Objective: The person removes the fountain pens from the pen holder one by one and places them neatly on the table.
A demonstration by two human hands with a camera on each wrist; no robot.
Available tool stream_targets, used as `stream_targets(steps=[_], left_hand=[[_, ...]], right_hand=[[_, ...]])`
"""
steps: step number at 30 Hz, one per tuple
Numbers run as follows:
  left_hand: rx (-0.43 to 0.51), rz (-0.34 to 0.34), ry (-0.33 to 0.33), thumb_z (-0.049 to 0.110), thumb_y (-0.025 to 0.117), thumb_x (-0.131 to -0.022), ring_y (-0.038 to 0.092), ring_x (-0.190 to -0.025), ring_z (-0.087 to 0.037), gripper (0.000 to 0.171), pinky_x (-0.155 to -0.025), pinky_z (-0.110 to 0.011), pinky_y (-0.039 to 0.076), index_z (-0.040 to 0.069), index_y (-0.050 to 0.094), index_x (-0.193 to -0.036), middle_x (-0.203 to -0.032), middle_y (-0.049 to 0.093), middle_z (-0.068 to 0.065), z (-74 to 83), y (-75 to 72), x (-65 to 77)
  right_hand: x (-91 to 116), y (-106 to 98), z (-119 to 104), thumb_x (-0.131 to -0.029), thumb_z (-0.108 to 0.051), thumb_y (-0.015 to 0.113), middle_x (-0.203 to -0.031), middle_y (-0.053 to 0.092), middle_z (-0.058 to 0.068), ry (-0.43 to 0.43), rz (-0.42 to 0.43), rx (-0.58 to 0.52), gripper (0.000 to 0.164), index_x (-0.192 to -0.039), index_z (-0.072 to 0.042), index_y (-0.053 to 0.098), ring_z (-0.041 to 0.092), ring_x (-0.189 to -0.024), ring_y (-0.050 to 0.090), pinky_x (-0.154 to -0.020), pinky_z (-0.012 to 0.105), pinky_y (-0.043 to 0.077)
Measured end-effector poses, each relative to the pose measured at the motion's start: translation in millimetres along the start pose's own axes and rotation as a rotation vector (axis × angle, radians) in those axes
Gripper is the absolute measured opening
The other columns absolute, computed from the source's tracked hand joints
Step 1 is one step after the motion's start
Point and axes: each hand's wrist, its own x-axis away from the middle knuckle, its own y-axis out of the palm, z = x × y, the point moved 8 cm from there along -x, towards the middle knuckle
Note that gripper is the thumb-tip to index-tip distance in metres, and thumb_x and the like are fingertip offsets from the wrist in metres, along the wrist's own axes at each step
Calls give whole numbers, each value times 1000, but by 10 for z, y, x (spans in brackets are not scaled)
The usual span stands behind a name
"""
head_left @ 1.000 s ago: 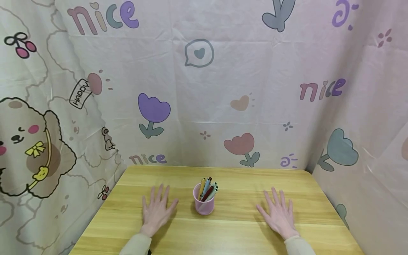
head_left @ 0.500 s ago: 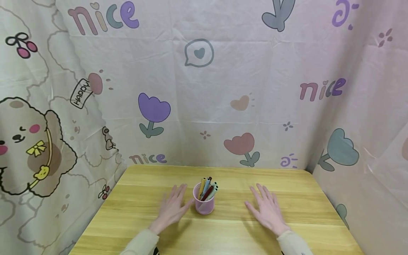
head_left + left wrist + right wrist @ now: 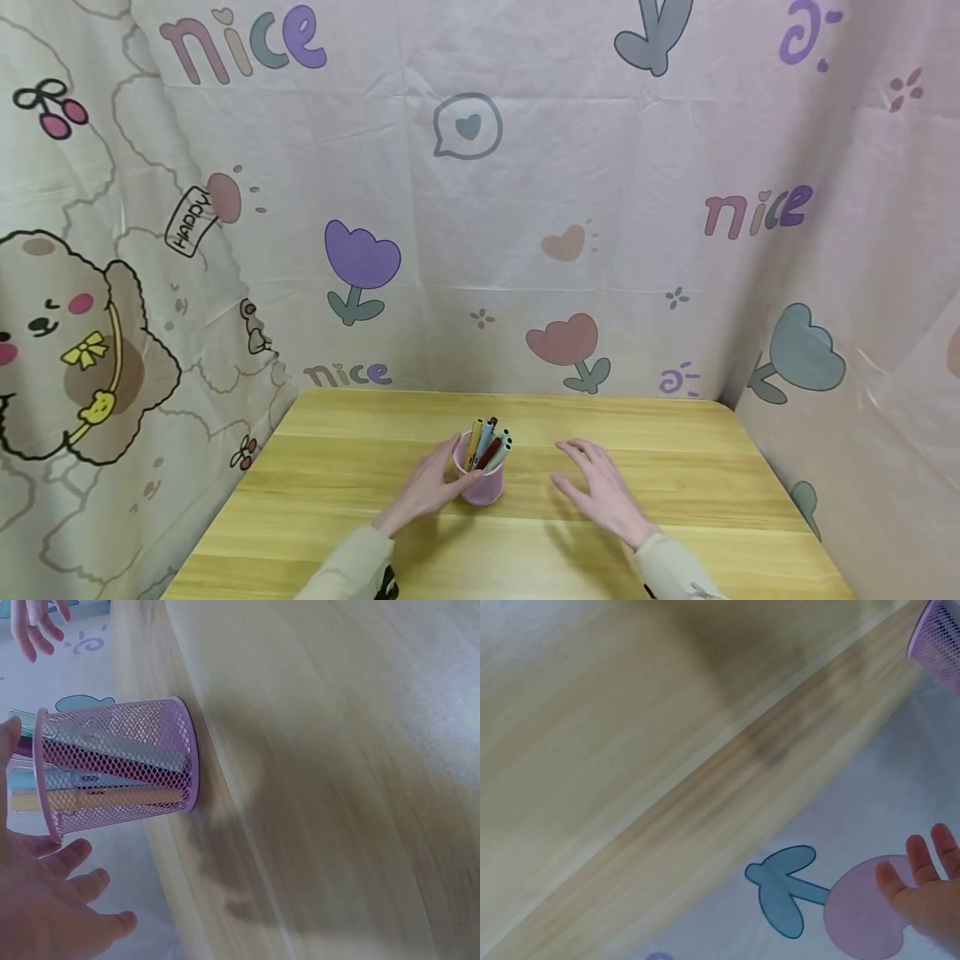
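Observation:
A pink mesh pen cup point(image 3: 487, 492) stands upright on the wooden table. It holds several markers: a yellow one point(image 3: 475, 443), a blue one, a dark red one point(image 3: 490, 454) and pale green ones. My left hand point(image 3: 431, 486) reaches around the cup's left side, thumb at the near rim and index finger by the far rim. In the left wrist view, the other fingers of this hand point(image 3: 52, 907) are spread loosely beside the cup. Right of the cup, my right hand point(image 3: 606, 496) hovers over the table with relaxed, slightly bent fingers, holding nothing.
The wooden table point(image 3: 360, 417) ends at a printed fabric curtain point(image 3: 465, 217) behind it. More fabric point(image 3: 892, 333) hangs along the right side, and a bear-print curtain point(image 3: 90, 375) hangs on the left.
Both hands have risen off the table and moved inward. My left hand has come rightward to the pen cup's rim; my right hand has shifted left toward it. The cup has stayed in place.

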Motion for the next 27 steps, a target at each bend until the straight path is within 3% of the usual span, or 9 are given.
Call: stream_targets(steps=[3,10,17,27], left_hand=[[45,3,1,58,64,-91,38,-144,-50,92,-113,-77,32,7,27,-159,-160,35,-25,-14,18,-28],[160,4,13,49,73,-88,36,-145,-51,97,-114,-75,33,1,26,-158,-160,34,-28,-11,57,-77],[242,2,19,42,78,-87,40,-141,-53,97,-113,-70,38,-5,28,-155,-155,37,-34,-15,69,-110],[290,-11,68,33,81,-85,48,-134,-54,96,-110,-65,45,-10,28,-153,-151,40,-37,27,69,-92]], right_hand=[[-35,20,-70,-94,-35,69,-136,61,12,-27,2,-34,50,-137,-11,60,34,-127,55,-105,62,49],[-116,86,-204,-94,-31,69,-131,64,7,-71,-2,-115,46,-135,-11,62,27,-122,58,-101,58,52],[-225,155,-365,-92,-19,71,-116,69,6,-159,34,-224,39,-129,-8,65,24,-104,65,-89,42,59],[-367,312,-458,-89,-8,73,-96,69,7,-153,8,-400,31,-119,-2,68,23,-85,64,-76,36,63]])
